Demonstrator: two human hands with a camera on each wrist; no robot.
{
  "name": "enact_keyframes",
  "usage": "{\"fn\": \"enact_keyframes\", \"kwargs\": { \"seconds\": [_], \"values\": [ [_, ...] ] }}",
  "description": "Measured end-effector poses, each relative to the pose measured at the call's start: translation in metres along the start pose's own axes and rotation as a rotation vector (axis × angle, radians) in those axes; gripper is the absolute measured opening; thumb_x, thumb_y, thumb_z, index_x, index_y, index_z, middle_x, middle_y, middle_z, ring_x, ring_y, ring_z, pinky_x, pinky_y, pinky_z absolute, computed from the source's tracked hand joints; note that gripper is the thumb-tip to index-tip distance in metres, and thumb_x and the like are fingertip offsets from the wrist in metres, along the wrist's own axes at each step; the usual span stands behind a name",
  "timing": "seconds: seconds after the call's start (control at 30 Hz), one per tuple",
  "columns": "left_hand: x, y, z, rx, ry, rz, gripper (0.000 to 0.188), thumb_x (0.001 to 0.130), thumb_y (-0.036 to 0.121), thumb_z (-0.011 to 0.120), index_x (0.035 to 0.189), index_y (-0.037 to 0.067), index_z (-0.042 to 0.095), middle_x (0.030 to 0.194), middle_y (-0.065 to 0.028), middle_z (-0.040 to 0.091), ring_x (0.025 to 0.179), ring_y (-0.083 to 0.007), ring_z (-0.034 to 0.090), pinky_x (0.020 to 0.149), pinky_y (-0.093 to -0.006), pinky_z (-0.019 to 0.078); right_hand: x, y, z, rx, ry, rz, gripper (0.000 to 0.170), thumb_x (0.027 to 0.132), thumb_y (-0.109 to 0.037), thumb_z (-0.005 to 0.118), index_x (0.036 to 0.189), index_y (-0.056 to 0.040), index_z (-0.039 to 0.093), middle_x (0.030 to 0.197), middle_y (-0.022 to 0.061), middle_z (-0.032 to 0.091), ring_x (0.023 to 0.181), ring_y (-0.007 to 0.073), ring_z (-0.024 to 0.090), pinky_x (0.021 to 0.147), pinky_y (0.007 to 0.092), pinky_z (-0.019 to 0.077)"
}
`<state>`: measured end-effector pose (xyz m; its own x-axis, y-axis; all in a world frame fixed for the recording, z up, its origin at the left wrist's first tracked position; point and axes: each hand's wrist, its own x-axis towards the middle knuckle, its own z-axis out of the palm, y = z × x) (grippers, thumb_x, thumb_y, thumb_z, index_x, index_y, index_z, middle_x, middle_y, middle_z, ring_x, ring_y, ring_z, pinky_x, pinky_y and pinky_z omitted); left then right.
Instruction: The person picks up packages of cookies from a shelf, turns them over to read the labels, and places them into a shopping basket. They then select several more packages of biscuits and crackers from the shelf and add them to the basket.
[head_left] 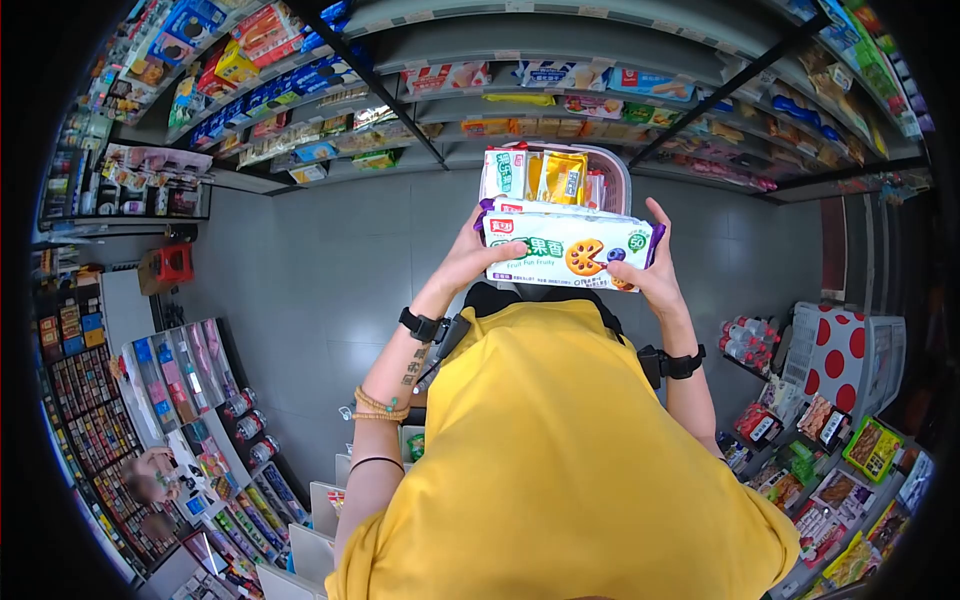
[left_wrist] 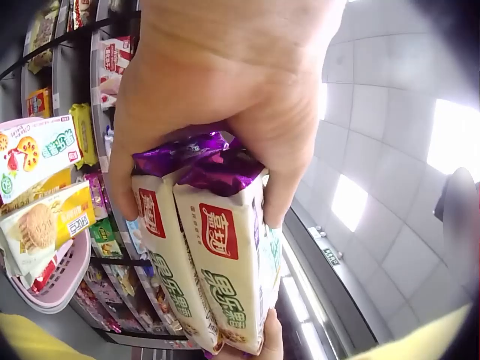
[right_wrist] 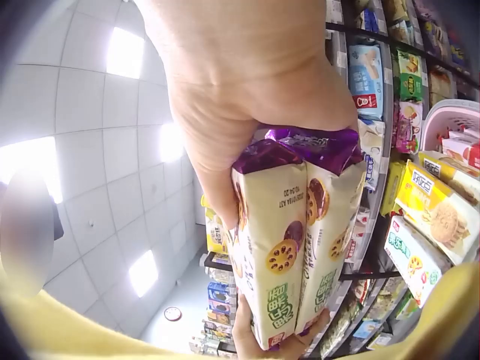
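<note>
Two white biscuit packs with purple ends, printed with cookies and berries, are held side by side in front of the yellow shirt. My left hand (head_left: pixel 468 258) grips one end of both, its thumb over the face of the nearer biscuit pack (head_left: pixel 540 255). At the other end my right hand (head_left: pixel 660 275) holds them, thumb on the same face. Along the pair, the left wrist view shows the second biscuit pack (left_wrist: pixel 166 259) pressed against the first. Just beyond them is a pink basket (head_left: pixel 618 172) containing a yellow biscuit pack (head_left: pixel 563 182) and a white fruit biscuit pack (head_left: pixel 503 176).
Shelves (head_left: pixel 520 95) of packaged snacks curve across the far side. A red stool (head_left: pixel 175 262) stands at left, near a counter display (head_left: pixel 175 375). At right are bottled drinks (head_left: pixel 750 340), a red-dotted white box (head_left: pixel 840 350) and several snack packs. Grey floor (head_left: pixel 320 260) lies between.
</note>
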<state>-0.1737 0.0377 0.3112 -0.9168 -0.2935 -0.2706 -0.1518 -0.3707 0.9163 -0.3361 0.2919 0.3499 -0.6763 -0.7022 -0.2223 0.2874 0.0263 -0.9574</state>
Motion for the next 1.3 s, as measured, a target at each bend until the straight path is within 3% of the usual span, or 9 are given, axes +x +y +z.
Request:
{"fn": "enact_keyframes", "kwargs": {
  "seconds": [0.17,0.3,0.57,0.7,0.87,0.93,1.13,1.3],
  "values": [
    [-0.006,0.005,-0.003,0.06,0.007,0.024,0.075,0.075,0.014,0.085,0.135,0.001,0.042,0.126,-0.0127,0.059,0.114,-0.0184,0.059,0.098,-0.0335,0.0492,0.004,-0.001,0.002,-0.009,-0.016,-0.052,0.11,0.07,-0.01,0.086,0.151,-0.0082,0.012,0.125,0.0182,0.056,0.114,0.0245,0.061,0.1,0.0393,0.0492],
    [-0.015,0.009,-0.004,0.075,-0.015,0.039,0.09,0.07,0.016,0.089,0.141,0.001,0.036,0.132,-0.0113,0.055,0.119,-0.0186,0.054,0.102,-0.0343,0.0451,0.007,-0.006,0.004,-0.022,-0.016,-0.097,0.111,0.068,-0.009,0.086,0.151,-0.0082,0.011,0.124,0.0179,0.057,0.113,0.0245,0.061,0.099,0.0382,0.0495],
    [-0.03,0.021,0.005,0.135,-0.019,0.218,0.103,0.063,0.015,0.092,0.146,0.003,0.031,0.137,-0.0102,0.049,0.128,-0.0197,0.048,0.107,-0.0359,0.041,-0.001,-0.014,0.007,-0.109,-0.065,-0.294,0.121,0.062,-0.011,0.089,0.152,-0.01,0.009,0.127,0.0152,0.057,0.119,0.0251,0.058,0.103,0.0385,0.0461],
    [-0.035,0.033,0.007,0.301,-0.01,0.363,0.108,0.059,0.019,0.093,0.147,0.004,0.032,0.14,-0.0096,0.044,0.13,-0.0208,0.046,0.109,-0.0358,0.0391,-0.007,-0.024,0.012,-0.18,-0.073,-0.467,0.125,0.062,-0.015,0.091,0.152,-0.0114,0.004,0.132,0.0175,0.054,0.123,0.0278,0.055,0.106,0.0405,0.0437],
    [-0.041,0.042,0.01,0.243,0.004,0.389,0.118,0.052,0.022,0.096,0.149,0.004,0.03,0.143,-0.0096,0.04,0.131,-0.0217,0.046,0.109,-0.0354,0.0405,-0.011,-0.036,0.018,-0.146,-0.108,-0.547,0.128,0.06,-0.015,0.092,0.152,-0.0139,0.002,0.141,0.0239,0.047,0.13,0.0321,0.051,0.109,0.0448,0.0414],
    [-0.045,0.05,0.014,0.256,-0.007,0.431,0.114,0.055,0.021,0.094,0.148,0.005,0.031,0.138,-0.0102,0.045,0.129,-0.0214,0.047,0.108,-0.0359,0.0403,-0.011,-0.038,0.019,-0.105,-0.123,-0.562,0.128,0.06,-0.015,0.093,0.151,-0.0142,0.003,0.144,0.0253,0.045,0.132,0.0333,0.049,0.11,0.0456,0.0404],
    [-0.048,0.043,0.003,0.362,-0.057,0.529,0.104,0.055,0.022,0.094,0.141,0.006,0.039,0.135,-0.0097,0.049,0.128,-0.0225,0.049,0.108,-0.0364,0.0391,-0.014,-0.037,0.018,-0.092,-0.169,-0.527,0.113,0.058,-0.017,0.094,0.146,-0.0119,0.025,0.148,0.0262,0.04,0.137,0.0343,0.044,0.113,0.0474,0.0371],
    [-0.047,0.042,0.005,0.316,-0.092,0.596,0.097,0.056,0.022,0.093,0.137,0.007,0.041,0.137,-0.0122,0.05,0.128,-0.025,0.049,0.109,-0.0387,0.0382,-0.014,-0.035,0.016,-0.058,-0.187,-0.564,0.107,0.059,-0.02,0.094,0.144,-0.0098,0.029,0.149,0.0259,0.039,0.136,0.0339,0.045,0.113,0.0462,0.0373]
  ]
}}
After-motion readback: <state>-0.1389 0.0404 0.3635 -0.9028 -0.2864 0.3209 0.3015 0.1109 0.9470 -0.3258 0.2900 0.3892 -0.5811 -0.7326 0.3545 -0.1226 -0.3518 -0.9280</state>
